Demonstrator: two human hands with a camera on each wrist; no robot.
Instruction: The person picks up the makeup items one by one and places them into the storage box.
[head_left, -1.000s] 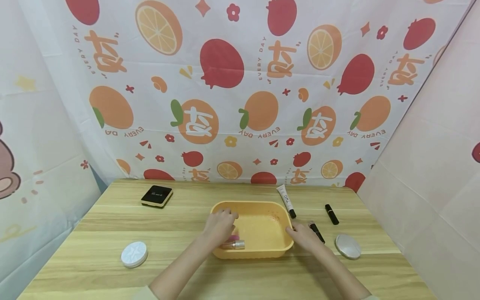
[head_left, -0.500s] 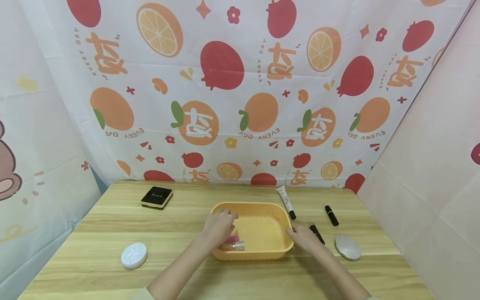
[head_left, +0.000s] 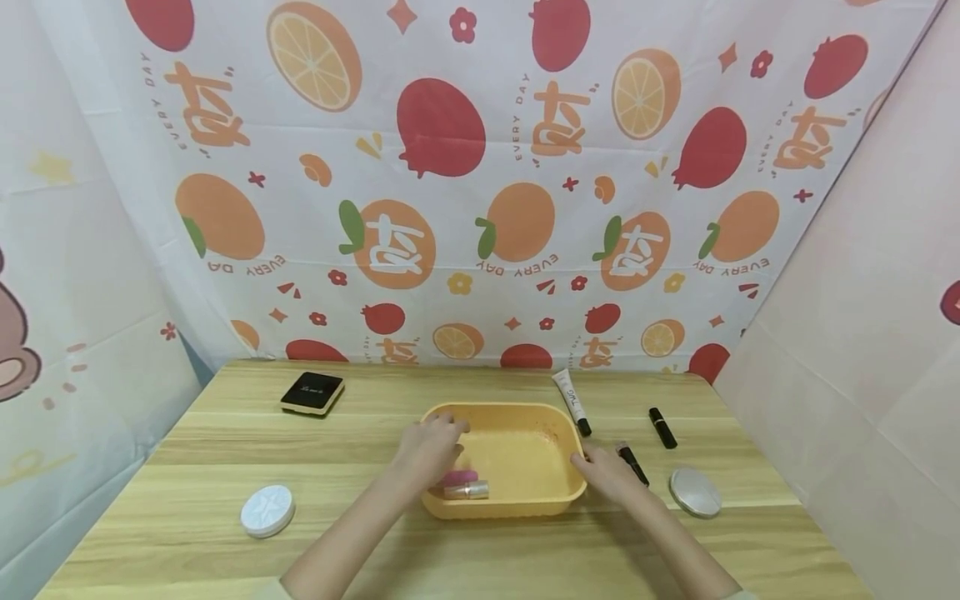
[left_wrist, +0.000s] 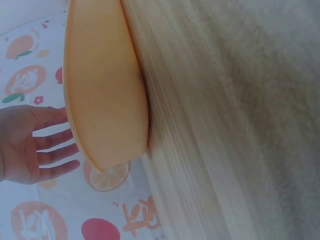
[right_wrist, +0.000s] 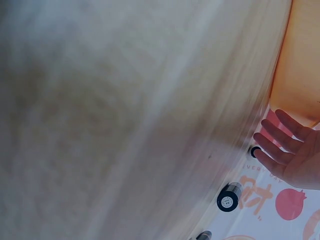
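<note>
A yellow plastic basin (head_left: 517, 506) sits on the table; its outer wall (left_wrist: 107, 75) fills much of the left wrist view. Inside its left end lie a lip gloss tube with a silvery cap (head_left: 468, 490) and a pink item (head_left: 459, 477), both partly behind my left hand (head_left: 429, 450). That hand hovers over the left rim, holding nothing, its fingers (left_wrist: 55, 155) loosely extended. At the right end my right hand (head_left: 609, 472) holds the basin, thumb over the rim, fingers (right_wrist: 274, 147) straight along the outside.
Right of the basin lie a white tube (head_left: 572, 400), a black brush (head_left: 633, 464), a black lipstick (head_left: 663, 428) and a silver round compact (head_left: 695, 492). On the left are a black square compact (head_left: 313, 392) and a white round case (head_left: 267, 511). A printed cloth (head_left: 517, 125) hangs behind.
My left hand has moved slightly left and back toward the basin's left rim, showing more of the pink item. My right hand and the basin stay in place.
</note>
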